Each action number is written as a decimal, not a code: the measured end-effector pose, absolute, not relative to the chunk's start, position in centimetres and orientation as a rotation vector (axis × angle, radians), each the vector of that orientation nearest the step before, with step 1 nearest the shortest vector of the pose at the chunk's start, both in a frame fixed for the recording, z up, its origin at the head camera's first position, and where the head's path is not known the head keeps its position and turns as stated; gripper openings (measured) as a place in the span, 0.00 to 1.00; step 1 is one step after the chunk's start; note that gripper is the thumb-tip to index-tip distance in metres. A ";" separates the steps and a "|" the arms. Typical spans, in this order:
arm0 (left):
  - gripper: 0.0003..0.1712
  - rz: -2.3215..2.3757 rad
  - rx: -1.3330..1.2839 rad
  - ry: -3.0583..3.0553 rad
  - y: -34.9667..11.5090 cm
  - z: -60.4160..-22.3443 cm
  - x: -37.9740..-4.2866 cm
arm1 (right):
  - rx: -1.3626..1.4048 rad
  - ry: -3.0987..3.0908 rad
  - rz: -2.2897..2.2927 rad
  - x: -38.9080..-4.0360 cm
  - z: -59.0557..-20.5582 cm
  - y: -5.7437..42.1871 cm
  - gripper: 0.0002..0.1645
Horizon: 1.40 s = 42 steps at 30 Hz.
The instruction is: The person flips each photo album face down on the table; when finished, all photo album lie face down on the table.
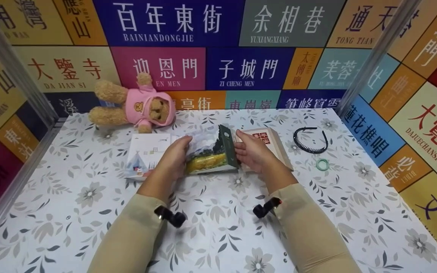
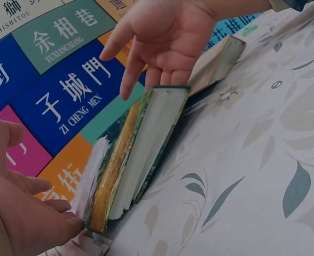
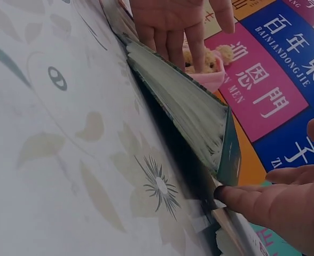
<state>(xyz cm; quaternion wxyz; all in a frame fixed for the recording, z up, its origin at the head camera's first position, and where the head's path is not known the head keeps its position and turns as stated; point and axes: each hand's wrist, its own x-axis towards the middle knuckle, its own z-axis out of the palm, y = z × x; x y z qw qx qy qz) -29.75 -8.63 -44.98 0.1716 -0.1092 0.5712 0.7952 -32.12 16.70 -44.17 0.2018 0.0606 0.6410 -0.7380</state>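
Note:
A thick book (image 1: 209, 153) with a painted landscape cover and dark green spine stands tilted between the two hands. The left hand (image 1: 175, 157) is at its left edge; in the left wrist view, the fingertips of the left hand (image 2: 26, 200) reach the book's near lower corner. By the spine is the right hand (image 1: 254, 151), its fingers extended. The right wrist view has the right hand (image 3: 290, 200) with a fingertip at the spine's lower end, and the book's page edges (image 3: 181, 106). Neither hand curls round the book.
A white illustrated book (image 1: 146, 153) lies left, a beige book (image 1: 275, 148) with red print right. Farther right are a black headband (image 1: 311, 140) and a green ring (image 1: 322, 164). A teddy bear (image 1: 139, 104) in pink lies against the back wall (image 1: 157, 22).

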 end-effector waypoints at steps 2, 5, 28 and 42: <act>0.40 2.252 -0.325 1.614 -8.6 -45.0 -29.8 | 0.165 1.791 -2.036 -32.0 -44.1 16.5 0.50; 0.42 2.253 -0.323 1.587 -8.6 -45.1 -30.0 | 0.152 1.798 -2.013 -31.9 -44.1 16.3 0.52; 0.38 2.309 -0.295 1.762 -10.0 -44.1 -29.9 | -0.011 1.969 -2.132 -30.9 -43.7 12.8 0.31; 0.40 2.282 -0.403 1.995 -16.4 -43.4 -30.0 | 0.033 1.819 -2.201 -30.8 -44.3 4.4 0.24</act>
